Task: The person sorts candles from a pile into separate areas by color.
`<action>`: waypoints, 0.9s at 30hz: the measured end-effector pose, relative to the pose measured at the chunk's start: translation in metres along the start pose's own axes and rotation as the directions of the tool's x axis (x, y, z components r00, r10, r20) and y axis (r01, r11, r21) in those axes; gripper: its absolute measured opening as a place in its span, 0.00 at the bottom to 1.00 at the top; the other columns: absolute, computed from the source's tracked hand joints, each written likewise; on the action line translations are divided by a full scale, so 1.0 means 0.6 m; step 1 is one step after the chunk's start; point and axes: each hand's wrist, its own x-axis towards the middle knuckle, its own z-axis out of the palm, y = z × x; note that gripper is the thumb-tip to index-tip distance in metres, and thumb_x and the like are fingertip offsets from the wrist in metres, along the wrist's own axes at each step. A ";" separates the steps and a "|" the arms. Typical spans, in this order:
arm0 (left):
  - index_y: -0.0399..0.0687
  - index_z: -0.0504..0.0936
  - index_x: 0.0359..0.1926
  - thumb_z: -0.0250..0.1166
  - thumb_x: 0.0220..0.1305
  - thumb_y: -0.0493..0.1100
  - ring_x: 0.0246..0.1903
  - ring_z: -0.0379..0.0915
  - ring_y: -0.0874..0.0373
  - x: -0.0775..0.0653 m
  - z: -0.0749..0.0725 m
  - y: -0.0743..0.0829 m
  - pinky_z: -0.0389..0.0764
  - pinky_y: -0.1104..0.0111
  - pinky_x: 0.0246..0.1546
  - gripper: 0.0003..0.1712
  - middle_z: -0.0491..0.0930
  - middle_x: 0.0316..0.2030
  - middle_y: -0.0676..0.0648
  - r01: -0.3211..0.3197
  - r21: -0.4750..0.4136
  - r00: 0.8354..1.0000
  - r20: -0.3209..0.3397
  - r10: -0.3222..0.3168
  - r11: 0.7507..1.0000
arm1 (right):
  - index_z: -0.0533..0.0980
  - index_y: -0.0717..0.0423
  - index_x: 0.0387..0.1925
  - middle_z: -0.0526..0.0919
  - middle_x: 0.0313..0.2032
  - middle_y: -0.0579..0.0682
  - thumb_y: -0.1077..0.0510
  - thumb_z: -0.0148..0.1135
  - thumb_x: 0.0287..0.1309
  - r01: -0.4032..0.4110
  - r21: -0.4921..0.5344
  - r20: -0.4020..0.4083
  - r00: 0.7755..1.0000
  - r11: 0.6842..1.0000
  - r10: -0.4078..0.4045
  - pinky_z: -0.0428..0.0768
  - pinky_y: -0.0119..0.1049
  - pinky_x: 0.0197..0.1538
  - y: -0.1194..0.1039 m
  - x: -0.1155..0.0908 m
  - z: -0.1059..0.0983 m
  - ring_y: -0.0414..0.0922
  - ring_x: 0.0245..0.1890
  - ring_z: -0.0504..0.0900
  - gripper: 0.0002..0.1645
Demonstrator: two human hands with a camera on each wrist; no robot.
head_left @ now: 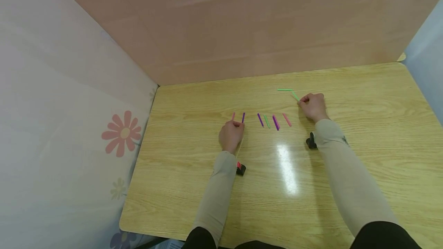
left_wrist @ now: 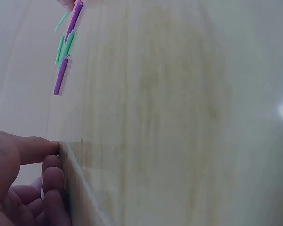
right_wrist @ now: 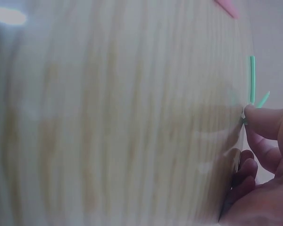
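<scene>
My left hand (head_left: 231, 135) rests low at the table with thumb and fingertip pinched at the near end of a purple stick (head_left: 243, 117). A pink stick (head_left: 233, 116) shows just past its knuckles. In the left wrist view those fingertips (left_wrist: 52, 148) hide most of the grip. Farther back, my right hand (head_left: 313, 107) pinches the near end of a slanted green stick (head_left: 295, 96). This stick's far end meets another green stick (head_left: 285, 89) lying crosswise. In the right wrist view the pinched green stick (right_wrist: 263, 99) pokes out past the thumb.
Between the hands lie a purple stick (head_left: 260, 120), a green stick (head_left: 267, 121), a purple stick against a pink one (head_left: 275, 122), and a separate pink stick (head_left: 287, 120). A tan panel (head_left: 242, 30) stands behind the wooden table (head_left: 180, 156); a flowered curtain (head_left: 69, 107) hangs left.
</scene>
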 end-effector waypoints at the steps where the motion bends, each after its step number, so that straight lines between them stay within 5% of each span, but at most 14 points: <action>1: 0.58 0.87 0.33 0.62 0.62 0.57 0.24 0.78 0.59 0.000 0.000 0.000 0.69 0.68 0.21 0.13 0.86 0.28 0.55 0.001 -0.002 1.000 0.002 -0.001 1.000 | 0.71 0.75 0.40 0.60 0.54 0.81 0.61 0.51 0.66 -0.001 0.001 -0.003 1.000 1.000 0.001 0.59 0.60 0.59 0.001 0.000 0.000 0.70 0.57 0.56 0.15; 27: 0.59 0.87 0.32 0.63 0.62 0.58 0.24 0.77 0.58 -0.001 0.003 -0.003 0.70 0.66 0.22 0.13 0.85 0.27 0.56 0.008 -0.022 1.000 0.000 -0.008 1.000 | 0.73 0.74 0.40 0.61 0.52 0.78 0.58 0.53 0.67 -0.041 -0.027 -0.042 0.998 0.999 0.039 0.61 0.60 0.56 0.006 0.004 0.009 0.69 0.56 0.59 0.17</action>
